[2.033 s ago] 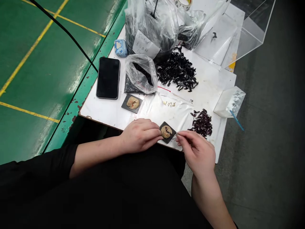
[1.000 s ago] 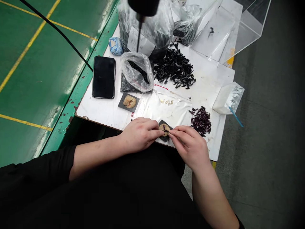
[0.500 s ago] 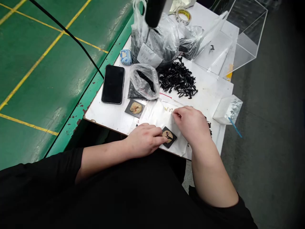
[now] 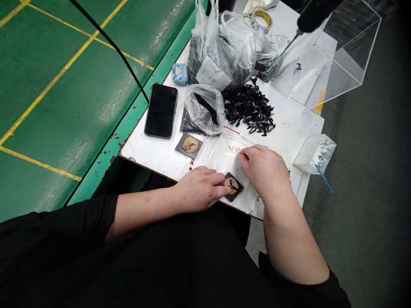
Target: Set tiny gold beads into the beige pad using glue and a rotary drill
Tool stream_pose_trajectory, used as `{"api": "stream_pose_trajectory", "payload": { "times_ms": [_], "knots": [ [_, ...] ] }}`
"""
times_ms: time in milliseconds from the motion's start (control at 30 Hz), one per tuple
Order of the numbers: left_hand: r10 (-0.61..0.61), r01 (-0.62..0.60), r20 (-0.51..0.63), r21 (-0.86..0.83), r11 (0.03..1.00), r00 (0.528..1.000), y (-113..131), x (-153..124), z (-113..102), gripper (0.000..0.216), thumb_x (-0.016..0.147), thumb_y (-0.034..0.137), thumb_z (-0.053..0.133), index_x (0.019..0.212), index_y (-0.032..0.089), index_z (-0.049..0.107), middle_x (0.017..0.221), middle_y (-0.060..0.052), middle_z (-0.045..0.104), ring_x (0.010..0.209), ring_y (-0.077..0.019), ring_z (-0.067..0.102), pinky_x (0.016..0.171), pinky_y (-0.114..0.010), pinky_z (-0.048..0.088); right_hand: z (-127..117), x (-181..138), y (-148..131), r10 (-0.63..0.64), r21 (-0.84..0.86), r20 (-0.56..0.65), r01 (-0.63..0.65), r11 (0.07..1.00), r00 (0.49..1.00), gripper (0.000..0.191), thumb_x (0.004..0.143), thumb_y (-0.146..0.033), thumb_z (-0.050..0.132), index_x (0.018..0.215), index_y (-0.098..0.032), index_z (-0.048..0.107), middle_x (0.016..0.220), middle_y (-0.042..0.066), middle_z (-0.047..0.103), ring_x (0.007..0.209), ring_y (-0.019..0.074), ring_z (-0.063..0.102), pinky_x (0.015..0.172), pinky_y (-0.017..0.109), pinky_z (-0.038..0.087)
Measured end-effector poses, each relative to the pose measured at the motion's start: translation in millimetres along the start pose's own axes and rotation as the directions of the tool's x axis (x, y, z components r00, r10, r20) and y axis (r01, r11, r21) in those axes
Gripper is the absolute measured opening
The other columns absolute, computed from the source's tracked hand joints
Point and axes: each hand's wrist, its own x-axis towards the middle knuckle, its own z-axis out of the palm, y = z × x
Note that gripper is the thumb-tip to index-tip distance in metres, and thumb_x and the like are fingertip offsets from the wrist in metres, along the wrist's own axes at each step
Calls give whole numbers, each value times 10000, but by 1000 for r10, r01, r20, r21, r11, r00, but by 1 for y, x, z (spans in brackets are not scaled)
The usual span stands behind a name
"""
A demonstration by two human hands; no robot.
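Note:
My left hand has its fingers curled together at the left edge of a dark square block. One fingertip presses at the tan round pad on that block, where a small black part lies. My right hand is bent down over the white paper, thumb and forefinger pinched together beside several tiny gold-coloured pieces. Whether a piece sits between those fingertips is too small to make out. A second dark block with a tan pad lies to the left, apart from both hands.
Behind the hands are a heap of small black parts, an open plastic bag, larger bags and a phone. A black-handled driver hangs above the table. A white block stands right, near clear acrylic panels.
The view has shifted, so the table appears farther right. The hanging driver has swung right and its thin shaft now shows. Both hands keep nearly the same pose over the paper and block.

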Motion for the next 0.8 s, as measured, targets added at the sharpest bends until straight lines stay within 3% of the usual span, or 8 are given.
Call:
{"api": "stream_pose_trajectory", "payload": {
  "times_ms": [200, 333, 433, 600, 800],
  "knots": [
    [1, -1, -17, 0, 1000, 1000, 0, 0, 2, 241, 1122, 341, 620, 1276, 315, 804, 1045, -28, 735, 875, -188, 668, 765, -374, 467, 10, -9, 21, -57, 143, -124, 74, 987, 991, 234, 1031, -234, 628, 1031, -210, 861, 1041, 90, 852, 935, 268, 775, 840, 403, 583],
    [3, -3, -27, 7, 1000, 1000, 0, 0, 1, 237, 1118, 335, 622, 1262, 311, 809, 1016, -20, 732, 856, -191, 665, 760, -376, 464, 1, -28, 27, -47, 304, -170, 98, 948, 984, 134, 1019, -257, 714, 999, -237, 845, 1005, 35, 862, 945, 253, 811, 860, 388, 615],
    [1, -1, -25, 2, 1000, 1000, 0, 1, 0, 242, 1132, 331, 604, 1256, 306, 810, 1018, -22, 735, 860, -184, 665, 755, -370, 458, -10, -51, 24, -114, 382, -195, 183, 906, 974, 102, 1047, -271, 739, 1029, -239, 834, 1020, 19, 865, 926, 217, 821, 852, 346, 634],
    [3, -2, -28, 10, 1000, 1000, 0, 0, 0, 255, 1140, 337, 608, 1309, 310, 796, 1038, -31, 738, 864, -177, 668, 761, -354, 456, -14, -85, 18, -252, 397, -201, 314, 863, 947, 97, 1078, -249, 732, 1119, -224, 816, 1071, 28, 849, 950, 190, 823, 889, 313, 657],
    [22, -21, -42, 13, 1000, 999, 0, 0, 0, 253, 1139, 315, 605, 1305, 297, 795, 1024, -30, 734, 856, -180, 664, 753, -346, 442, -5, -99, 11, -252, 373, -170, 299, 879, 953, 123, 1088, -245, 714, 1149, -231, 820, 1102, 36, 838, 967, 195, 810, 889, 344, 672]
  ]
}}
